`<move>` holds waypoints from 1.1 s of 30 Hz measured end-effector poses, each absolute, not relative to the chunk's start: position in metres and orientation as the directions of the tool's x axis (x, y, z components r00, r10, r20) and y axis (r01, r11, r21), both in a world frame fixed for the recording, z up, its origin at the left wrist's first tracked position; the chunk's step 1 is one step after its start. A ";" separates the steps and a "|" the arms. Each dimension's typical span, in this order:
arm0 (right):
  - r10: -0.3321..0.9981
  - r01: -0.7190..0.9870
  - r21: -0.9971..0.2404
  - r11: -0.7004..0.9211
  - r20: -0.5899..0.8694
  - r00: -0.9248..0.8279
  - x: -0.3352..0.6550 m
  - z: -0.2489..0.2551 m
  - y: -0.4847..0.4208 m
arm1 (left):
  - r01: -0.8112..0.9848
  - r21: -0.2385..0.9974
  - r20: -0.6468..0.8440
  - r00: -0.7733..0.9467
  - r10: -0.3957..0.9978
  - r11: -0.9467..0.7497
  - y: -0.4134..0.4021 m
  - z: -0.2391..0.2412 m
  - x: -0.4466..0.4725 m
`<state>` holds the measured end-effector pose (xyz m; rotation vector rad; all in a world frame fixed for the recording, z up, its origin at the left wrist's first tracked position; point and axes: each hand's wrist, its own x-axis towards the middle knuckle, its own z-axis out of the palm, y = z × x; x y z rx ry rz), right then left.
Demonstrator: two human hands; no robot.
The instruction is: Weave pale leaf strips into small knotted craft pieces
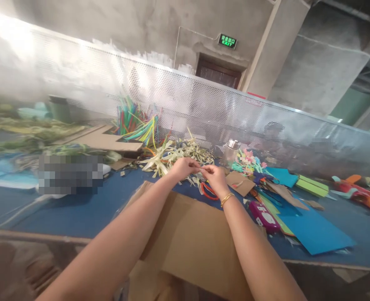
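Observation:
My left hand (183, 167) and my right hand (215, 177) meet above the blue table (87, 211), fingers pinched together on a thin pale strip (201, 168) held between them. A gold bracelet (226, 199) sits on my right wrist. Just beyond the hands lies a heap of pale yellow-green leaf strips (172, 155). Red-handled scissors (207, 192) lie right under my right hand. Below my forearms a large sheet of brown cardboard (191, 242) overhangs the table's near edge.
Colourful straws (135, 123) stand at the back by a perforated metal screen (204, 104). More cardboard (106, 140), a metal jar (231, 150), blue paper (313, 232), green sheets (312, 186), a pink box (263, 215) and small folded figures (249, 163) lie around.

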<state>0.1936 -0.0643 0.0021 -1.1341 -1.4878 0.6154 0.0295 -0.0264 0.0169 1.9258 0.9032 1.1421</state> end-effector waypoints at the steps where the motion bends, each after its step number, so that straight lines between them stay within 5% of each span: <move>1: 0.886 0.362 -0.839 0.407 0.458 0.065 0.195 0.000 -0.063 | 0.246 0.816 0.424 0.362 0.830 -0.524 -0.025 0.016 0.029; 6: 0.855 0.437 -0.783 0.444 0.516 0.057 0.200 -0.005 -0.056 | 0.351 0.743 0.449 0.369 0.813 -0.570 -0.023 0.012 0.026; 17: 0.892 0.307 -0.886 0.348 0.414 0.183 0.199 -0.010 -0.054 | 0.385 0.733 0.449 0.346 0.824 -0.561 -0.025 0.007 0.028; 23: 0.804 0.322 -0.864 0.388 0.487 0.340 0.206 -0.009 -0.052 | 0.482 0.663 0.635 0.043 0.771 -0.573 -0.038 0.017 0.020; 28: 0.841 0.077 -0.913 0.401 0.400 0.364 0.186 0.005 -0.056 | 0.580 0.607 0.702 -0.069 0.709 -0.544 -0.041 0.018 0.013; 33: 0.961 -0.240 -0.947 0.214 0.161 0.224 0.146 0.032 -0.065 | 0.566 0.616 0.719 -0.122 0.684 -0.547 -0.036 0.011 0.013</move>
